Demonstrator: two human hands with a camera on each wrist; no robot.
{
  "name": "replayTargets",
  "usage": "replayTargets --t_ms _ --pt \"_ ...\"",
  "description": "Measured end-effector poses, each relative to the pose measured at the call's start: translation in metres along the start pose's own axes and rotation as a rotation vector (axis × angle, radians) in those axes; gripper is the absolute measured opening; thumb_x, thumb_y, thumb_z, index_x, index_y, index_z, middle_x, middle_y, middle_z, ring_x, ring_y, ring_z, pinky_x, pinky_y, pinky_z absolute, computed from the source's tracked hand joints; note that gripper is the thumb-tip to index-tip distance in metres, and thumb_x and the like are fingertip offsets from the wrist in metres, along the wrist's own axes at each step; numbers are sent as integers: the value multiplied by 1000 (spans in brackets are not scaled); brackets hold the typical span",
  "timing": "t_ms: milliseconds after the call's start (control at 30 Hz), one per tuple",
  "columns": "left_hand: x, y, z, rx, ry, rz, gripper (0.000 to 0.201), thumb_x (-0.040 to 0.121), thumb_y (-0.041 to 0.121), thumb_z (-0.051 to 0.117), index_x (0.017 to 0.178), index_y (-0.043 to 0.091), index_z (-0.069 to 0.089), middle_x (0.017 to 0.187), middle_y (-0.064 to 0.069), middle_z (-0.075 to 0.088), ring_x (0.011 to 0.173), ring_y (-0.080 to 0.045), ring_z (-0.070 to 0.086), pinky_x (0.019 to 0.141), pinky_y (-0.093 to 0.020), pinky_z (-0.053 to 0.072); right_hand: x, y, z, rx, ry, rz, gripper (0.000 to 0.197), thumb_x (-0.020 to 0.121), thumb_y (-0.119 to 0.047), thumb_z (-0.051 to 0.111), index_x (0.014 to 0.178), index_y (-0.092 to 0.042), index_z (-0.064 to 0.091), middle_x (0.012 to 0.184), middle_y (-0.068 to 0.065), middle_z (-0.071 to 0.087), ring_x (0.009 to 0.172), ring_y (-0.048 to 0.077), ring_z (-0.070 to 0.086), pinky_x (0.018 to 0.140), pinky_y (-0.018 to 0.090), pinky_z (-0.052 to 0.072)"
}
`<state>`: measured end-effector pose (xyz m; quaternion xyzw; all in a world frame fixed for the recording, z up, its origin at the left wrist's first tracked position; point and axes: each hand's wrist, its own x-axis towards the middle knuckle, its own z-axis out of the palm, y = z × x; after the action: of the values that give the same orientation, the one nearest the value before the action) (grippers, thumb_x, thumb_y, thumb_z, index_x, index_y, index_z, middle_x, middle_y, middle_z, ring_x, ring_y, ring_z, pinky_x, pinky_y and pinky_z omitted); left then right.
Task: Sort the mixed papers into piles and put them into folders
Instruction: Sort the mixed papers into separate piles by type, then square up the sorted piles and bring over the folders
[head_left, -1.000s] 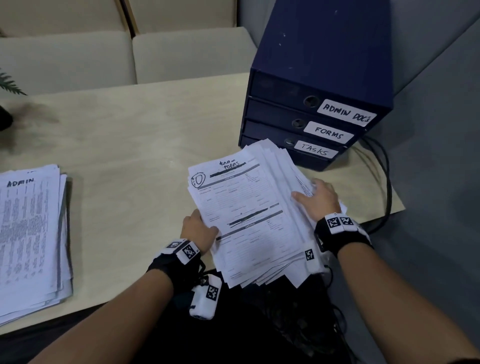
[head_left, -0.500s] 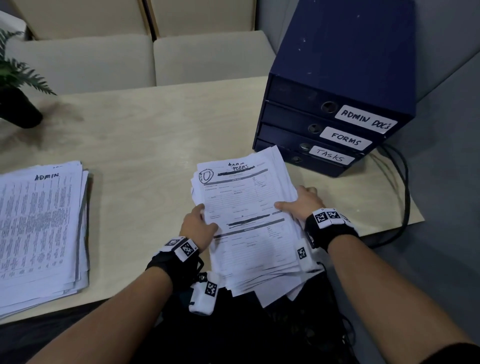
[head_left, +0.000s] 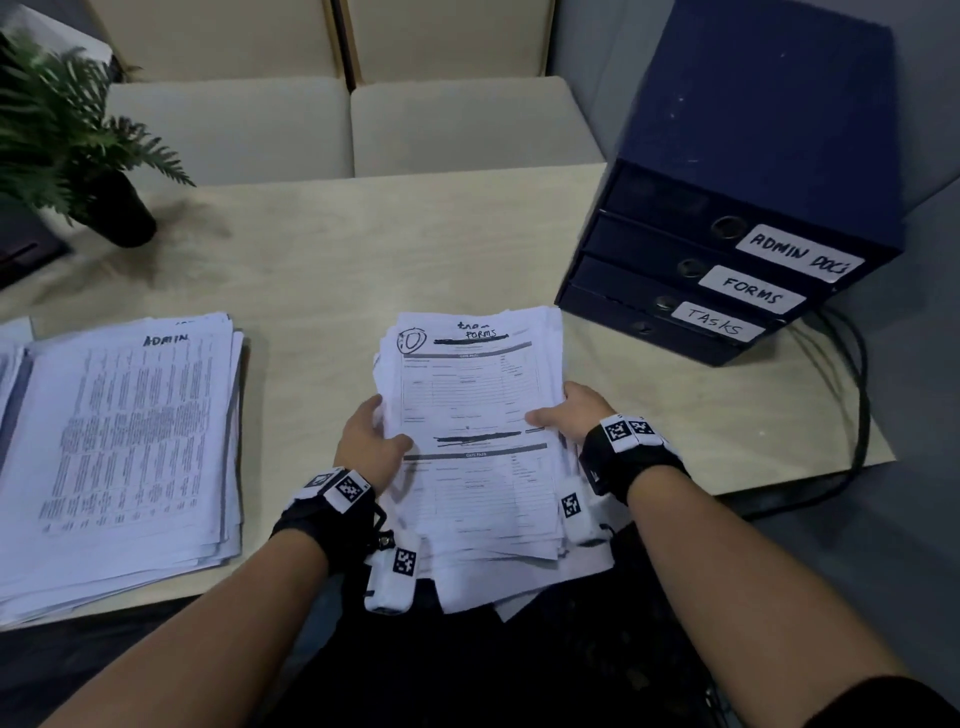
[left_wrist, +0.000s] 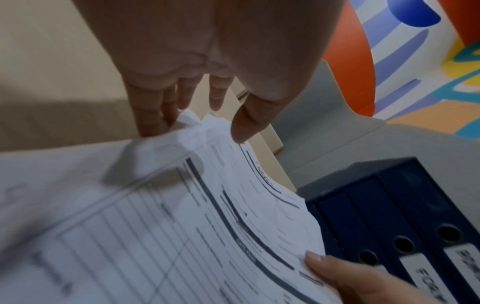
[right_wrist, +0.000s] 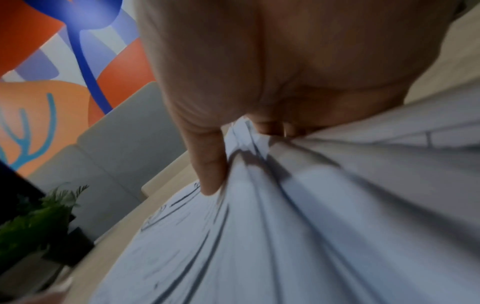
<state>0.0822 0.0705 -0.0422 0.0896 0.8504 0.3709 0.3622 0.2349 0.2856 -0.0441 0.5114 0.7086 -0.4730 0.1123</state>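
Left hand (head_left: 371, 441) and right hand (head_left: 571, 415), fingers curled, grip the one FORMS stack (head_left: 478, 405) by its sides; one ADMIN stack (head_left: 130, 441) apart on desk (head_left: 337, 270); three labelled folders (head_left: 649, 244).

On the table (head_left: 363, 270), a stack of forms (head_left: 478, 415) sits at the middle of the near edge, between the left hand (head_left: 366, 441) and the right hand (head_left: 576, 415). Another pile of papers (head_left: 130, 441) lies well to its left, while the folders (head_left: 727, 249) are stacked just behind it to the right. A potted plant (head_left: 67, 140) stands at the far left, and seats (head_left: 467, 124) stand behind the table.
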Motion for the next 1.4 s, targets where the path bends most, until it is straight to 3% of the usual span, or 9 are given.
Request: replayTargets --t_ms 133,433,533,633,800,967,1133,1233,1400 --pt "3 -15 -31 48 6 -17 71 76 22 63 141 9 39 135 -13 53 118 -29 53 96 -30 39 -4 -9 23 161 -40 46 30 83 -22 74 111 -16 66 102 1 72 75 15 64 56 22 43" --pt "18 -32 -74 15 -32 65 63 86 12 59 144 19 38 139 -10 50 122 -28 52 102 -34 41 -26 -30 83 433 87 129 58 62 -38 80 113 -14 67 101 1 74 89 22 72 85 36 56" --pt "21 -38 -83 250 -90 86 25 85 11 59 109 7 55 103 -10 60 94 -27 57 69 -24 43 -31 -30 90 306 153 162 48 72 -41 76 112 -17 65 102 2 72 88 23 69 71 26 52" --pt "16 -45 -80 348 -235 92 15 84 17 59 93 5 57 89 -9 57 74 -23 51 49 -21 31 -25 -28 98 260 177 161 89 56 -56 71 133 -15 53 119 2 67 101 23 65 87 32 52" --pt "19 -55 -82 301 -229 75 48 87 22 59 133 7 50 124 -11 59 105 -26 57 78 -24 40 -39 -36 91 315 146 150 34 84 -18 71 117 -9 64 110 4 69 96 24 65 83 27 48" --pt "31 -64 -84 191 -185 -9 67 85 35 62 142 11 35 132 -15 53 114 -32 55 99 -40 44 -56 -47 78 472 78 -48 36 80 1 65 108 -23 66 108 1 73 98 25 69 94 46 52" --pt "22 -35 -91 -349 -232 101 99 69 33 82 148 18 23 134 -7 54 113 -23 58 94 -41 50 -92 -72 36 688 -11 -321 40 84 15 56 113 -12 62 108 8 72 95 24 70 80 37 58" --pt "11 2 -102 -533 -358 252 79 57 28 81 129 20 49 120 -1 67 107 -20 65 83 -33 55 -97 -76 14 709 11 -407 39 84 15 56 114 -9 61 111 9 70 100 24 68 90 38 56" --pt "-7 42 -99 -460 -90 462 50 74 4 72 119 14 52 111 0 67 100 -10 66 86 -30 54 -89 -82 2 694 226 -431 35 82 10 64 109 -13 64 108 5 71 100 23 68 94 43 52"
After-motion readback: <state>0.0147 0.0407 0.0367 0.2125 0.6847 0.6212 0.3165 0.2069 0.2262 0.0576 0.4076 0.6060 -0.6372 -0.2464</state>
